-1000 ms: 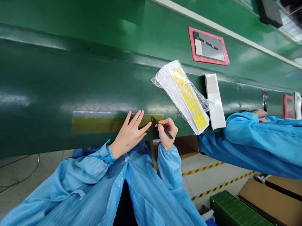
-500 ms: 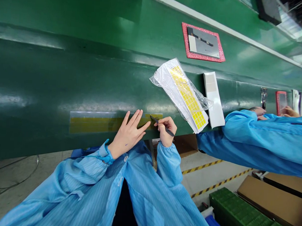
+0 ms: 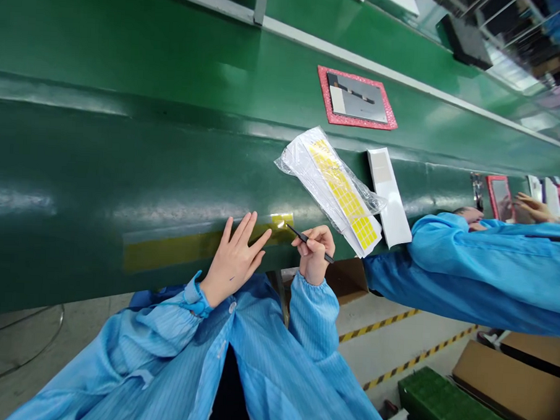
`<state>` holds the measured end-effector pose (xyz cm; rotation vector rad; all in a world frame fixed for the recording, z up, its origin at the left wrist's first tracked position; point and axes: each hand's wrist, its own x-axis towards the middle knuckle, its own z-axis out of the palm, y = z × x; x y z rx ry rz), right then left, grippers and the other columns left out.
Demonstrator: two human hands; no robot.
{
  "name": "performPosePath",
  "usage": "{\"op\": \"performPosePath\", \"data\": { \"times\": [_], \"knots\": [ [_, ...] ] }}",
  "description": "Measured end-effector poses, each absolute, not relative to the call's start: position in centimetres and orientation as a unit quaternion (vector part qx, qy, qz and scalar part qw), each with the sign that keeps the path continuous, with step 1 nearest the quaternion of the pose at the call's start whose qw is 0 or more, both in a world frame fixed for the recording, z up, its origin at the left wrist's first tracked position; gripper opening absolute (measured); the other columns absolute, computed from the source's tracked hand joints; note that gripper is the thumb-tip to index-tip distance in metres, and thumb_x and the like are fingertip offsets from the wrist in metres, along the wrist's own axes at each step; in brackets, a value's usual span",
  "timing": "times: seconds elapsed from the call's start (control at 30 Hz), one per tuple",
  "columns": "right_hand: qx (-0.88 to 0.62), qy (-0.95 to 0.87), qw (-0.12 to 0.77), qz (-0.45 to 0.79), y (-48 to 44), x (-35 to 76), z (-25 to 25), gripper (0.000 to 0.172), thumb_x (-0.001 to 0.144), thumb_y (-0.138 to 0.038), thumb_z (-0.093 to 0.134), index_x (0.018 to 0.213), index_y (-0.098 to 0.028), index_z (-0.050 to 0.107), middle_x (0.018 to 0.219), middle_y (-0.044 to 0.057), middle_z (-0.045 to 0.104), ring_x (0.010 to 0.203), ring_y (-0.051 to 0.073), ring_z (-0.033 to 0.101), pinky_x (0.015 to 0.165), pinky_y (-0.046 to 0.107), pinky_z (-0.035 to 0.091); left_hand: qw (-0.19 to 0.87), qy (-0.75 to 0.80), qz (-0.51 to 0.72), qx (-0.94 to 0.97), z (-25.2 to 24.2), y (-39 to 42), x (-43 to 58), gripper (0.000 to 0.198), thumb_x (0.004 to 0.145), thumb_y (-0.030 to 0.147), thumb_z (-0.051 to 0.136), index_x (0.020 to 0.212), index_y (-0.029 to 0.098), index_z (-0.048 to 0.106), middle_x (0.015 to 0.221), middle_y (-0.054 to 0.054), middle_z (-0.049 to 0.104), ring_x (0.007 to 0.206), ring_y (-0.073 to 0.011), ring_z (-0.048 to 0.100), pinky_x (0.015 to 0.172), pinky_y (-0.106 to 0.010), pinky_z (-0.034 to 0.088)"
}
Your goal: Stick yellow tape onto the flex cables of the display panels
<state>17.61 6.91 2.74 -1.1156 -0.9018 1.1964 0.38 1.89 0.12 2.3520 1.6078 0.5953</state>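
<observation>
A long strip of yellow tape (image 3: 176,249) lies along the green belt surface (image 3: 101,159), with a shiny lifted-looking end (image 3: 282,221). My left hand (image 3: 234,260) rests flat on the strip with its fingers spread and holds nothing. My right hand (image 3: 315,252) pinches black fine tweezers (image 3: 309,241), and their tip sits at the strip's right end. Whether the tip grips the tape is too small to tell. Just above my right hand lies a plastic bag (image 3: 330,187) holding sheets of small yellow labels.
A white card (image 3: 389,197) and a red-framed sample board (image 3: 356,99) are on the green surface. A co-worker's blue sleeve (image 3: 467,274) crosses the right side. Below are a floor with hazard tape (image 3: 377,326), cardboard boxes (image 3: 513,387) and a green crate (image 3: 457,413).
My right hand and tweezers have shifted slightly right, and the tweezer tip now rests at the strip's bright end. The whole view has moved and tilted a little.
</observation>
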Motion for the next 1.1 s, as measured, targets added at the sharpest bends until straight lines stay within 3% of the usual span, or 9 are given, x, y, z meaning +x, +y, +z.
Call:
{"op": "performPosePath", "data": {
  "times": [0.17, 0.43, 0.7, 0.77, 0.83, 0.9, 0.97, 1.03, 1.1],
  "knots": [
    [-0.470, -0.344, 0.642, 0.500, 9.0, 19.1, 2.8, 0.009, 0.065, -0.020, 0.055, 0.067, -0.022, 0.047, 0.051, -0.002, 0.065, 0.035, 0.005, 0.030, 0.036, 0.016, 0.020, 0.092, 0.546, 0.219, 0.804, -0.2, 1.8, 0.4, 0.043, 0.100, 0.021, 0.042, 0.142, 0.013, 0.051, 0.158, -0.018, 0.024, 0.149, -0.0306, 0.020, 0.121, -0.058, 0.020],
    [-0.455, -0.267, 0.652, 0.544, 11.7, 22.0, 0.9, 0.015, 0.065, -0.024, 0.058, 0.071, -0.022, 0.044, 0.050, -0.007, 0.054, 0.037, 0.003, 0.023, 0.036, 0.011, 0.022, 0.060, 0.534, 0.217, 0.815, -0.4, 1.8, 0.5, 0.041, 0.103, 0.024, 0.038, 0.142, 0.019, 0.051, 0.155, -0.011, 0.035, 0.144, -0.0262, 0.032, 0.120, -0.055, 0.021],
    [-0.449, -0.248, 0.651, 0.560, 11.3, 22.3, 0.4, 0.013, 0.067, -0.024, 0.059, 0.069, -0.022, 0.046, 0.050, -0.006, 0.054, 0.037, 0.004, 0.023, 0.036, 0.013, 0.024, 0.124, 0.511, 0.245, 0.815, -0.4, 3.6, -1.9, 0.037, 0.101, 0.016, 0.040, 0.137, 0.020, 0.049, 0.155, -0.008, 0.034, 0.148, -0.0232, 0.024, 0.123, -0.057, 0.014],
    [-0.448, -0.248, 0.652, 0.560, 11.3, 22.2, 0.4, 0.012, 0.067, -0.024, 0.058, 0.070, -0.022, 0.046, 0.051, -0.005, 0.056, 0.036, 0.004, 0.023, 0.036, 0.014, 0.023, 0.195, 0.498, 0.303, 0.789, 0.7, 4.1, -2.9, 0.036, 0.102, 0.018, 0.041, 0.137, 0.023, 0.047, 0.153, -0.005, 0.037, 0.146, -0.0202, 0.028, 0.123, -0.050, 0.019],
    [-0.444, -0.249, 0.653, 0.562, 11.3, 22.1, 0.4, 0.012, 0.068, -0.024, 0.057, 0.070, -0.022, 0.045, 0.052, -0.005, 0.057, 0.036, 0.003, 0.023, 0.036, 0.014, 0.022, 0.281, 0.494, 0.356, 0.742, 2.8, 5.4, -3.9, 0.032, 0.101, 0.023, 0.045, 0.133, 0.026, 0.050, 0.144, -0.002, 0.048, 0.137, -0.0167, 0.041, 0.118, -0.039, 0.032],
    [-0.441, -0.249, 0.652, 0.565, 11.3, 22.1, 0.4, 0.013, 0.068, -0.024, 0.058, 0.070, -0.022, 0.045, 0.052, -0.004, 0.058, 0.036, 0.003, 0.024, 0.036, 0.014, 0.021, 0.357, 0.490, 0.382, 0.697, 5.4, 8.1, -4.6, 0.025, 0.099, 0.029, 0.050, 0.123, 0.027, 0.058, 0.127, 0.000, 0.060, 0.119, -0.0146, 0.056, 0.104, -0.029, 0.045],
    [-0.439, -0.248, 0.651, 0.566, 11.2, 22.0, 0.4, 0.014, 0.068, -0.024, 0.058, 0.070, -0.022, 0.045, 0.052, -0.004, 0.058, 0.037, 0.004, 0.026, 0.037, 0.014, 0.021, 0.398, 0.483, 0.373, 0.685, 7.7, 12.5, -4.6, 0.022, 0.097, 0.033, 0.051, 0.113, 0.023, 0.063, 0.111, -0.001, 0.067, 0.102, -0.0149, 0.063, 0.091, -0.027, 0.050],
    [-0.438, -0.251, 0.651, 0.567, 11.2, 21.8, 0.5, 0.014, 0.067, -0.024, 0.059, 0.070, -0.022, 0.045, 0.051, -0.003, 0.059, 0.037, 0.004, 0.027, 0.038, 0.014, 0.021, 0.358, 0.483, 0.315, 0.734, 8.8, 18.1, -3.8, 0.022, 0.096, 0.032, 0.051, 0.107, 0.021, 0.065, 0.107, -0.001, 0.068, 0.098, -0.0164, 0.063, 0.086, -0.027, 0.049],
    [-0.436, -0.256, 0.650, 0.567, 11.2, 21.7, 0.7, 0.014, 0.067, -0.025, 0.059, 0.070, -0.022, 0.046, 0.051, -0.003, 0.061, 0.038, 0.004, 0.025, 0.038, 0.015, 0.020, 0.213, 0.519, 0.220, 0.798, 8.5, 24.0, -2.3, 0.020, 0.094, 0.023, 0.049, 0.104, 0.019, 0.066, 0.108, -0.002, 0.068, 0.098, -0.0161, 0.061, 0.087, -0.027, 0.046]
  ]
}}
